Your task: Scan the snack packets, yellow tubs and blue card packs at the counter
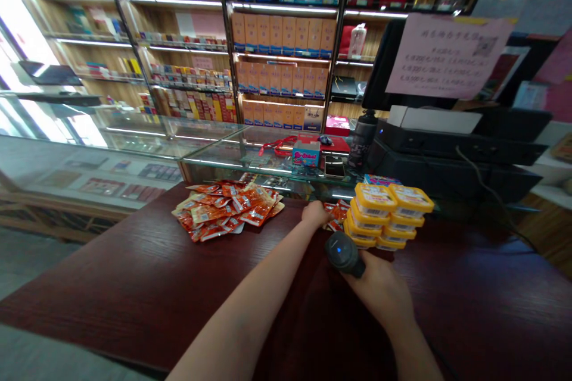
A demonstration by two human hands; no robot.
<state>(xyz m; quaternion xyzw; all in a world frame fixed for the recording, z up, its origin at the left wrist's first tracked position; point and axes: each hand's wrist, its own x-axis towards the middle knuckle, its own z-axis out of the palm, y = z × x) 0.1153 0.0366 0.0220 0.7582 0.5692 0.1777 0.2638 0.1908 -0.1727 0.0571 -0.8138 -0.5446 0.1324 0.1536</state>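
gripping the scanner (343,252), the right hand (386,289) has its fingers wrapped around the handle, the head pointing away over the tabletop (134,286), just short of the tubs (374,197). the left hand (316,214) reaches forward to the small heap of packets (340,214) beside the tubs; its fingertips are partly hidden, so i cannot tell whether it is pinching one or only touching. the heap lies close against the left stack, so a packet drawn out carelessly could catch a lower tub and topple the column; the scanner's head, held so near, could also knock it if the right wrist swung outward. a slick, overlapping wrapper might bring a second packet along, and a count could slip that way. as to numbers: one scanner; two stacks of tubs, seemingly four high each, eight in all, though the lowest are partly covered; a few packets in the small heap, too overlapped to count; and in the big pile (232,208), left of the left hand, well over a dozen, with no exact figure possible. beyond, on the glass case (214,161), are one blue box (306,155), one phone (334,166) and one dark bottle (361,140).
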